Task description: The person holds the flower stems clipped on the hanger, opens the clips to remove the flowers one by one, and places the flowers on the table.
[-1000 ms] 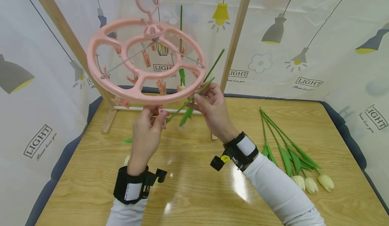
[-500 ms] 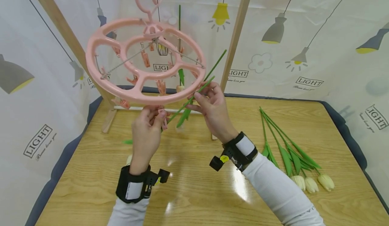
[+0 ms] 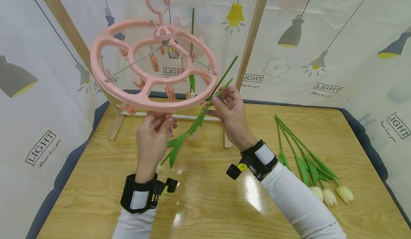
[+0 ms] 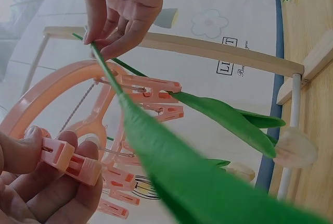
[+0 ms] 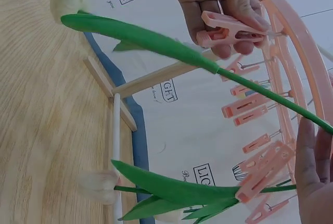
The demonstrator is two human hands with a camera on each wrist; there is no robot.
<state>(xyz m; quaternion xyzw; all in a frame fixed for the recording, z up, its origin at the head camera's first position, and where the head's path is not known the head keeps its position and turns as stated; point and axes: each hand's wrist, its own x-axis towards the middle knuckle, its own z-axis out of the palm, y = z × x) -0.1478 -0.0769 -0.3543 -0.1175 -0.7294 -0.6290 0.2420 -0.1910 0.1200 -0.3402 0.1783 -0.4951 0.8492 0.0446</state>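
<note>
A round pink clip hanger [image 3: 151, 104] hangs before me with small clothespins around it. My left hand [image 3: 152, 135] pinches one clothespin [image 4: 70, 160] at the hanger's near rim; in the right wrist view its jaws have nothing between them. My right hand [image 3: 235, 119], at the rim's right side, pinches the stem of a white tulip [image 5: 140, 39]. This tulip slants head-down, its leaves passing right of my left hand. Beside it, a clothespin [image 5: 265, 172] grips the stem of another upside-down tulip [image 5: 177, 186]. A further tulip [image 3: 192, 84] hangs at the hanger's back.
A wooden stand [image 3: 252, 35] with a white lower rod [image 3: 138, 114] frames the hanger. Several white tulips [image 3: 308, 160] lie on the wooden table [image 3: 205, 203] at right. A printed curtain [image 3: 289, 89] encloses the back and sides.
My right hand has shifted slightly right, drawing the tulip up and right. Its leaves, formerly behind my left hand, now show to the right of it. My left hand keeps its clothespin.
</note>
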